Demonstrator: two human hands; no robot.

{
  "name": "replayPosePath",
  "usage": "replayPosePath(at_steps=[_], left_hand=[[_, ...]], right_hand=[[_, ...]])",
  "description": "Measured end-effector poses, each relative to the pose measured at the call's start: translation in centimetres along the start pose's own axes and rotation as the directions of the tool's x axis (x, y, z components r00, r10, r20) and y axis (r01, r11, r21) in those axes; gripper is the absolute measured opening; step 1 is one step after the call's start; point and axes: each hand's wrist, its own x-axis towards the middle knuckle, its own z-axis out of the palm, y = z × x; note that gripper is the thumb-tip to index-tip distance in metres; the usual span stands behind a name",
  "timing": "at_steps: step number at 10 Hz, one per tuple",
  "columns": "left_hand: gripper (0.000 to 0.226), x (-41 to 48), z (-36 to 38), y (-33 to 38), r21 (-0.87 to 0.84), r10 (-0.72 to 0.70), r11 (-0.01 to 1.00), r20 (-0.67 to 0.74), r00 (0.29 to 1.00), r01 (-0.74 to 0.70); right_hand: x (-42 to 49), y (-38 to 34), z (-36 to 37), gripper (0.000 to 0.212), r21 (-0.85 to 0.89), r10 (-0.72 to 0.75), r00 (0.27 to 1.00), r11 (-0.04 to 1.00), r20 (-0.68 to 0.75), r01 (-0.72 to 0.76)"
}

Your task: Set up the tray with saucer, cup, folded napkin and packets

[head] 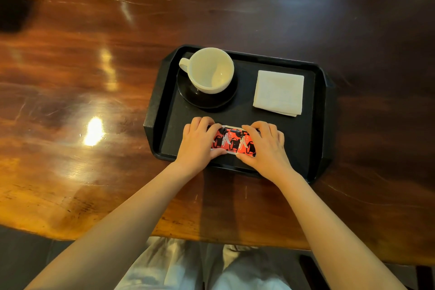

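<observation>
A black tray [315, 129] lies on the wooden table. At its far left a white cup [209, 70] stands empty on a black saucer [207, 101], handle pointing left. A white folded napkin [279, 92] lies flat at the far right. On the tray's near part lie red and black packets [231, 141], side by side. My left hand [197, 140] grips their left end and my right hand [266, 143] grips their right end, fingers over the far edge and thumbs at the near edge.
The glossy wooden table [94, 101] stretches wide to the left and beyond the tray, with its near edge just below my forearms. A dark blurred object [14, 14] sits at the far left. My lap shows under the table edge.
</observation>
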Motion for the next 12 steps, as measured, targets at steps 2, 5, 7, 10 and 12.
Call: replayPosePath(at_steps=[2, 5, 7, 10, 12], left_hand=[[0.073, -0.2, -0.1, -0.3, 0.016, 0.038, 0.999, 0.043, 0.998, -0.039], [0.066, -0.5, -0.1, -0.2, 0.004, 0.016, 1.000, 0.033, 0.999, -0.016], [0.065, -0.6, 0.0, -0.2, -0.003, -0.001, 1.000, 0.036, 0.999, 0.001], [0.066, -0.6, -0.1, -0.4, 0.011, 0.024, 1.000, 0.039, 0.999, -0.025], [0.070, -0.9, -0.7, -0.7, 0.000, 0.023, 1.000, 0.063, 0.998, -0.023]], right_hand=[[0.2, 0.1, 0.1, 0.071, 0.010, -0.012, 1.000, 1.000, 0.007, 0.011], [0.3, 0.3, 0.1, 0.070, 0.023, -0.030, 1.000, 0.999, 0.011, 0.029], [0.4, 0.5, 0.1, 0.071, 0.033, -0.028, 0.999, 0.999, 0.022, 0.027], [0.6, 0.4, -0.2, 0.074, 0.029, -0.036, 0.998, 0.999, 0.058, 0.034], [0.5, 0.5, -0.9, 0.082, 0.074, -0.014, 0.989, 0.997, 0.144, 0.004]])
